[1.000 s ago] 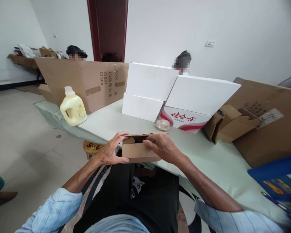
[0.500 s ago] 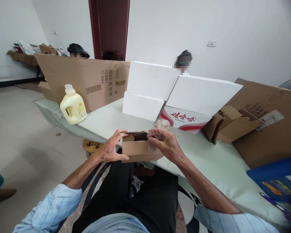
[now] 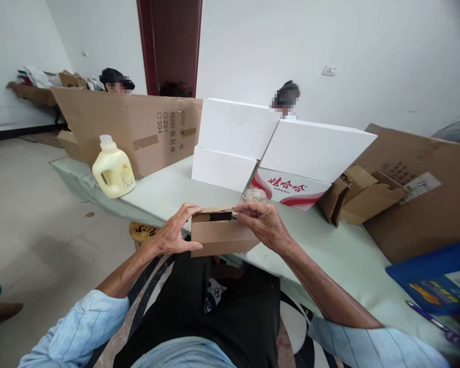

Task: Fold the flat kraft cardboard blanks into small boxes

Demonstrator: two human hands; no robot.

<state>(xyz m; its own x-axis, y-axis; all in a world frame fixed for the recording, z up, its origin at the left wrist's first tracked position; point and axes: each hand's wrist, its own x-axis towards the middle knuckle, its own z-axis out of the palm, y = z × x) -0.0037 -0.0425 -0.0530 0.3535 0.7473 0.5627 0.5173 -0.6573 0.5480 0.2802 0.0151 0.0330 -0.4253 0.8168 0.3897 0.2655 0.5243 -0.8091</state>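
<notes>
Left hand [image 3: 178, 232] clamps the left end of a small cardboard box [image 3: 220, 238] between thumb and fingers, while the right hand [image 3: 263, 225] bunches its fingertips at the right side of the open top, on what, if anything, I cannot tell. Between them, the box is at the near edge of the counter [image 3: 341, 255], whose green surface reaches back to the white boxes [image 3: 224, 168] and stretches rightward past the right forearm [image 3: 322, 286].

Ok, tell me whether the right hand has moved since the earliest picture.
Yes, slightly: the right hand has shifted up the view, closer to the white boxes.
</notes>
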